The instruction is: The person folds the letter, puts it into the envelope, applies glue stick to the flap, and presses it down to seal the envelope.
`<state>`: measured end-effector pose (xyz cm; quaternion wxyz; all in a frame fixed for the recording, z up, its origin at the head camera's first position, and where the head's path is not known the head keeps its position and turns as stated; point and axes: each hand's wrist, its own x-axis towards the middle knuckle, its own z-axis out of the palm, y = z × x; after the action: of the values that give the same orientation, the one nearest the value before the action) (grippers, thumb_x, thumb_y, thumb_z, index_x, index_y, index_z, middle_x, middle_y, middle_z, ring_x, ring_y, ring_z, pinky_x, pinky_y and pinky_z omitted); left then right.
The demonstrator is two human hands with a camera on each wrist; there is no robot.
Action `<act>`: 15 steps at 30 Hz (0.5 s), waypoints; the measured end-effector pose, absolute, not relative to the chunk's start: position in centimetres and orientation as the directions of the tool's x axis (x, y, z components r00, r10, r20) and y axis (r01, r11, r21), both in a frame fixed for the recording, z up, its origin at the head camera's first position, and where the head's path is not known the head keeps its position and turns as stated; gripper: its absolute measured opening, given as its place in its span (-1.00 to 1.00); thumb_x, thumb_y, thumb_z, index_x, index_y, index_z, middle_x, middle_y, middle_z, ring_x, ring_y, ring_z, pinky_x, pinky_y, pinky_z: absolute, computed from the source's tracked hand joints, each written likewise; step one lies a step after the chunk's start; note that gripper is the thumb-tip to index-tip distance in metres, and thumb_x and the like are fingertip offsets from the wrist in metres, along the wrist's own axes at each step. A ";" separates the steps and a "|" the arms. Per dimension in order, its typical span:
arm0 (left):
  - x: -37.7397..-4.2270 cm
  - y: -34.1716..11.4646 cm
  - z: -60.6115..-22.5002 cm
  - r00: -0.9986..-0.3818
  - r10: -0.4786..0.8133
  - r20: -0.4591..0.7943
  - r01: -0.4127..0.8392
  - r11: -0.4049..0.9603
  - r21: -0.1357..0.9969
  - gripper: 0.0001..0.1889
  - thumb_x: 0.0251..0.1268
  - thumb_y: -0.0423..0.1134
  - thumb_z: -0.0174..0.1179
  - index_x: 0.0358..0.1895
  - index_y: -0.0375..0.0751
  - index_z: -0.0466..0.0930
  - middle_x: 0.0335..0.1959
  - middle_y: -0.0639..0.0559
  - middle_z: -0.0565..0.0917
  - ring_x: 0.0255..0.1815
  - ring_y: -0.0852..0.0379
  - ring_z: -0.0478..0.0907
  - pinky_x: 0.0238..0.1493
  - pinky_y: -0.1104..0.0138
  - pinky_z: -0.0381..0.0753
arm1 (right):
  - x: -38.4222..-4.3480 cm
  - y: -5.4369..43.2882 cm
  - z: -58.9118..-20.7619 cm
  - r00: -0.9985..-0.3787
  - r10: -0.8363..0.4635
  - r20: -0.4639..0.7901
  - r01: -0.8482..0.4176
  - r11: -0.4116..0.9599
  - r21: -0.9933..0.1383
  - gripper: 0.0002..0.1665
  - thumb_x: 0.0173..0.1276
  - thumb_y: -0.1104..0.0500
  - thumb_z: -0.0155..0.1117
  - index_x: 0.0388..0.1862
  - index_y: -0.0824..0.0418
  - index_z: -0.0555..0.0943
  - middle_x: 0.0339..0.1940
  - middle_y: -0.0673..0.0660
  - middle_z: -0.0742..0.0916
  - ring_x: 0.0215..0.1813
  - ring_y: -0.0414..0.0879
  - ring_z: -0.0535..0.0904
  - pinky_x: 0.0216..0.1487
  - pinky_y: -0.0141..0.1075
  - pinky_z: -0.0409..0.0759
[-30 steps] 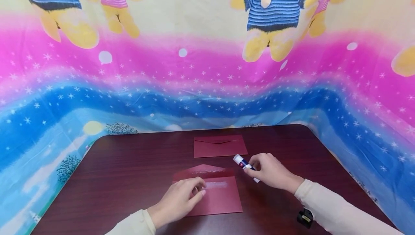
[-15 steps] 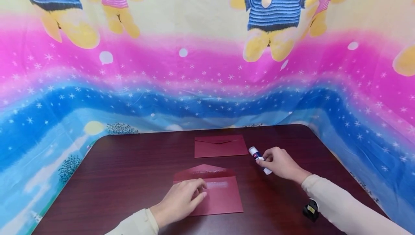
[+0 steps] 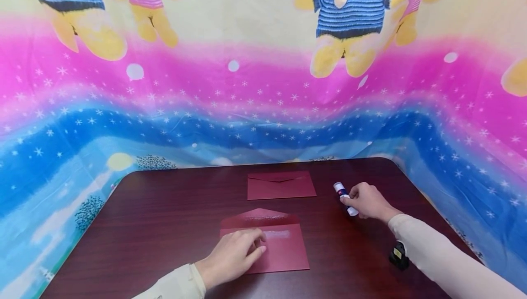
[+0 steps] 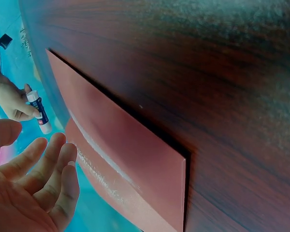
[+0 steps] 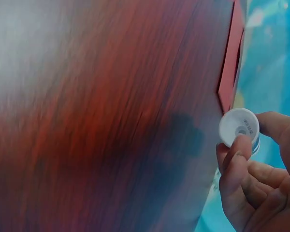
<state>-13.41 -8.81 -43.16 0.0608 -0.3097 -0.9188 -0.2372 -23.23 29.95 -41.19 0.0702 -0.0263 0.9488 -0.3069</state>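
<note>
A red envelope [image 3: 286, 255] lies on the table with its pointed flap [image 3: 259, 214] raised away from me. Whitish glue streaks mark both its body and the flap. Over its left side hovers or rests my left hand [image 3: 230, 254], fingers loosely bent around nothing; the left wrist view shows this palm [image 4: 24, 203] bare. My right hand [image 3: 371, 202] pinches a white and dark-blue glue stick [image 3: 341, 190] between thumb and fingers, over the table's right part. Seen from the right wrist, the glue stick's round white end [image 5: 237, 124] faces the camera, with a fingertip against it.
Behind the first envelope lies a second red envelope [image 3: 282, 190], its flap folded down. The dark wooden table [image 3: 164, 216] has rounded far corners. A printed curtain [image 3: 263, 88] hangs along its back and sides. A black device [image 3: 398, 255] sits at my right wrist.
My right hand has carried the glue stick right and slightly away from me, off the envelope's side. My left hand has shifted barely to the right. The envelopes stay put.
</note>
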 end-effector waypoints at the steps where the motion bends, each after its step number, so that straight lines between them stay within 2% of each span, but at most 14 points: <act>1: -13.4 -8.8 -43.2 -0.799 0.542 0.259 0.600 0.695 0.397 -0.95 0.41 -0.11 0.23 -0.18 0.08 0.64 -0.43 0.35 0.62 -0.39 0.47 0.49 -0.35 0.45 0.50 | -23.3 30.2 -41.2 -0.988 -0.091 -0.121 -0.003 0.813 -0.583 -0.68 0.42 0.06 0.34 -0.21 0.35 0.68 -0.49 0.12 0.71 -0.65 -0.12 0.53 -0.52 -0.24 0.63; 7: -13.5 -8.5 -43.5 -0.791 0.552 0.265 0.611 0.688 0.392 -0.96 0.40 -0.15 0.23 -0.19 0.05 0.65 -0.44 0.35 0.63 -0.40 0.43 0.53 -0.36 0.48 0.50 | -24.2 31.8 -41.9 -0.988 -0.074 -0.137 0.015 0.832 -0.554 -0.71 0.43 0.07 0.32 -0.30 0.32 0.67 -0.50 0.12 0.69 -0.62 -0.10 0.54 -0.49 -0.24 0.63; 15: -13.4 -8.4 -43.5 -0.790 0.555 0.261 0.612 0.691 0.385 -0.95 0.39 -0.15 0.23 -0.19 0.04 0.66 -0.44 0.34 0.66 -0.42 0.45 0.52 -0.35 0.48 0.50 | -25.6 33.2 -42.7 -0.989 -0.053 -0.137 0.028 0.849 -0.528 -0.69 0.44 0.06 0.30 -0.41 0.26 0.68 -0.65 0.08 0.61 -0.64 -0.09 0.51 -0.50 -0.24 0.59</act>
<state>-13.40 -8.38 -43.53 0.0621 -0.3180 -0.9173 -0.2313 -25.55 33.21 -42.71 0.0731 -0.0066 0.9586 -0.2750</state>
